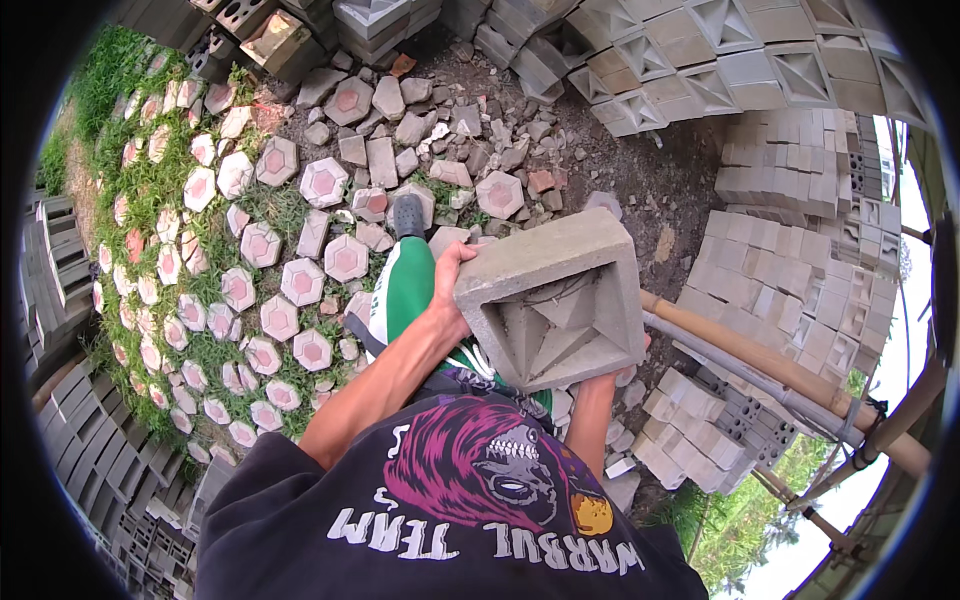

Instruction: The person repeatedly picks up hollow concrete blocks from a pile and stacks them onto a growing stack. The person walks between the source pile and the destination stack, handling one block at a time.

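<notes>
A grey concrete breeze block (548,256) with a square frame and a recessed, pyramid-like faceted centre is held up in front of my body, tilted. My left hand (452,287) is closed on its left side, with the thumb up against the edge. At the lower right of the block, my right hand (606,378) supports it from below and behind; most of its fingers are hidden by the block. Beneath the block, my left leg in green and white trousers (408,285) ends in a dark shoe (407,214) on the pavers.
Hexagonal pavers (302,281) with pink centres lie in grass to the left. Broken rubble (480,130) covers the ground ahead. Patterned blocks (730,65) are stacked at the far right, with plainer block stacks (765,270) nearer. A bamboo pole (770,362) crosses at right.
</notes>
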Motion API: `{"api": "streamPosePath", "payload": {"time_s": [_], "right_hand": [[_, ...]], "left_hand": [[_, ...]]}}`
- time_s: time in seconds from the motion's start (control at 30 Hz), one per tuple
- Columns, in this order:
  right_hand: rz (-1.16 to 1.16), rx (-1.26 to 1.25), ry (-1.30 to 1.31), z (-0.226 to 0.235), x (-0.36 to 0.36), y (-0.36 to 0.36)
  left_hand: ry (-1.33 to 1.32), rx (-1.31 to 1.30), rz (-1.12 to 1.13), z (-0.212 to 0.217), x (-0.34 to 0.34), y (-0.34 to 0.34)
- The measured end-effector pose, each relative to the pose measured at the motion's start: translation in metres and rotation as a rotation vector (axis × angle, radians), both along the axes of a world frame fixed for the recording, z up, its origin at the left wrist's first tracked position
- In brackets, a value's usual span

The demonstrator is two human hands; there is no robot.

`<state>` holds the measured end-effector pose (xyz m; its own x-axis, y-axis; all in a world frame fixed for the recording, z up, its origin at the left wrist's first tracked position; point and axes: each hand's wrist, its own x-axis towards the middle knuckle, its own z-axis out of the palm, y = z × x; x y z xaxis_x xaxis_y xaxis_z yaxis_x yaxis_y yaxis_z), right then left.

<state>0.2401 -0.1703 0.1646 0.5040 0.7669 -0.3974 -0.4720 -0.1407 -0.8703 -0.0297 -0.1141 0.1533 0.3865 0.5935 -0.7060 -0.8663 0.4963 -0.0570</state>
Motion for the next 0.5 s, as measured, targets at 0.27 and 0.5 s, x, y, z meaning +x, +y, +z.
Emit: {"api": "streamPosePath", "payload": {"time_s": [0.27, 0.5], "right_hand": [[0.009, -0.167, 0.122, 0.019, -0.027, 0.088], [0.118, -0.237, 0.124, -0.002, 0.012, 0.178]], "left_hand": [[-0.004, -0.159, 0.044, 0.0, -0.005, 0.069], [-0.016, -0.228, 0.169, -0.021, 0.028, 0.133]]}}
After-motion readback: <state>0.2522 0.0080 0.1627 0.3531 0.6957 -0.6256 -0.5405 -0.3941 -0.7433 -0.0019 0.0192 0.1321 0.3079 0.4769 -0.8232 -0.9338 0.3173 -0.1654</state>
